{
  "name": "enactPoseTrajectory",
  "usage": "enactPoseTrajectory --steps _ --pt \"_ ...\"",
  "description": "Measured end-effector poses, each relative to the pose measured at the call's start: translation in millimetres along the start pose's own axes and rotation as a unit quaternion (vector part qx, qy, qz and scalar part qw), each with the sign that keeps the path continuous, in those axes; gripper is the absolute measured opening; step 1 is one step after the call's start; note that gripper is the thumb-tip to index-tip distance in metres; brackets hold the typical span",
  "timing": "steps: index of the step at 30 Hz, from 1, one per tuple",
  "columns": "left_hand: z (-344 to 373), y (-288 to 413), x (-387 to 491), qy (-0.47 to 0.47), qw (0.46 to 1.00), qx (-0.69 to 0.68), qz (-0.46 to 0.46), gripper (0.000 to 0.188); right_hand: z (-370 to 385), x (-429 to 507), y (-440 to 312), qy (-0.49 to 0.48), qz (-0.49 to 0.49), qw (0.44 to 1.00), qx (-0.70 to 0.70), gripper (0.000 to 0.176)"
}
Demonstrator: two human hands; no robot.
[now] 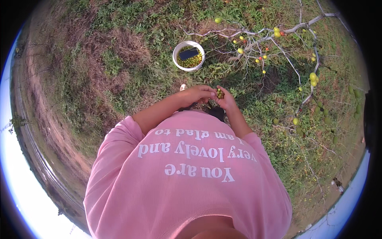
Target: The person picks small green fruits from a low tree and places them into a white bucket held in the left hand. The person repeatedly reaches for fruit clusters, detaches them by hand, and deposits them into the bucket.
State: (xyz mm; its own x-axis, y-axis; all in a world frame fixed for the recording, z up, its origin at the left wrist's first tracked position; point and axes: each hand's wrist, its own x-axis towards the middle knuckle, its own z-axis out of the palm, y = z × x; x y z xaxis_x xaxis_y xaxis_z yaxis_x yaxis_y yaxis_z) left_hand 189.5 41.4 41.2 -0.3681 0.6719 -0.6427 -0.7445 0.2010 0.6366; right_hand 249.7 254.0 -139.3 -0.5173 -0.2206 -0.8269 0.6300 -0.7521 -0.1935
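My right hand (228, 100) is cupped around several small green and yellowish round fruits (220, 93). Beside it, my left hand (195, 95) has its fingers curled, their tips at the edge of the right palm. Whether those fingertips pinch a fruit cannot be made out. Beyond both hands, a white bucket (175, 59) stands on the grass, part-filled with green, yellow and some red fruits (191, 63). A dark flat rectangular thing, seemingly a phone (188, 54), lies on top of the fruits inside it.
A thorny-looking, mostly leafless branch (259, 41) with yellow, green and red fruits reaches in from the upper right. Its thin twigs come close to the bucket. More fruit-bearing stems (312, 78) hang on the right. Weeds and dry grass (131, 47) cover the ground; a dirt track (44, 110) runs at left.
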Motion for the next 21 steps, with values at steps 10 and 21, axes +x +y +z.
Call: enactPoseTrajectory --steps 10,21 --pt "-110.7 -38.9 -94.6 0.292 0.914 -0.278 0.04 0.03 147.3 80.9 -6.7 0.122 -0.063 0.99 -0.032 0.056" --pt "-87.7 13.4 -31.5 0.182 0.964 -0.187 0.044 0.03 72.8 -39.5 -32.7 0.056 -0.136 0.975 -0.165 0.029"
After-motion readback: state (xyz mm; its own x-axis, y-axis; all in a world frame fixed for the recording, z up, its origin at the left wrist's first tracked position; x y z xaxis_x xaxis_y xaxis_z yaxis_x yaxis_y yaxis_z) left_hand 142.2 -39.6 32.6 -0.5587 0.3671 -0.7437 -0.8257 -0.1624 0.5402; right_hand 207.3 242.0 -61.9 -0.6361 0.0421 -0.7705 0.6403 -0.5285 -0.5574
